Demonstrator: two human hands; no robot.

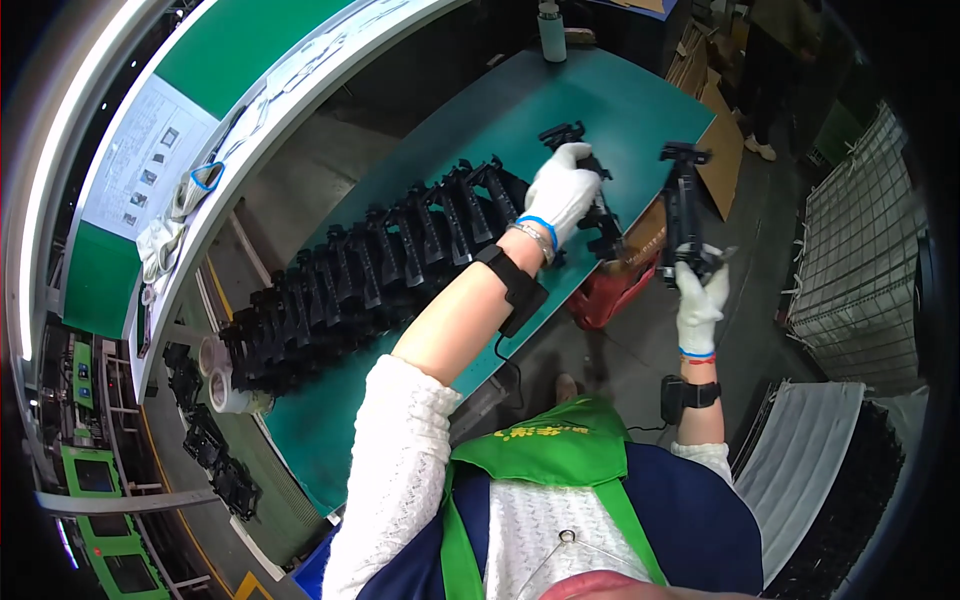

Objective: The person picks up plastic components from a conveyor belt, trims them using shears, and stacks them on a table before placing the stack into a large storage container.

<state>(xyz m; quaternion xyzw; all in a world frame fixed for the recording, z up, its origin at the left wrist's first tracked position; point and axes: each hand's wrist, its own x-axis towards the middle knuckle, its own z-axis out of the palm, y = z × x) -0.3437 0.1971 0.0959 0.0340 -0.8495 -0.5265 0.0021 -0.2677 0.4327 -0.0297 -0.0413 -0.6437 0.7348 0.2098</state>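
My left hand (562, 190), in a white glove with a blue cuff edge, is closed on a long black plastic part (604, 226) at the right end of the green table. Away from the table's right edge, my right hand (700, 300), gloved the same way, grips the lower end of another black plastic part (682, 205) and holds it roughly upright in the picture. Left of my left hand, several similar black parts (370, 262) stand close together in a long row on the green table (480, 115). Gloved fingers partly hide both grip points.
A pale bottle (552, 32) stands at the table's far end. Tape rolls (228, 392) sit near the row's left end, beside a conveyor (270, 500) carrying black parts. On the right are a mesh-sided container (855, 250) and cardboard (715, 150). Another person's shoe (760, 148) shows behind.
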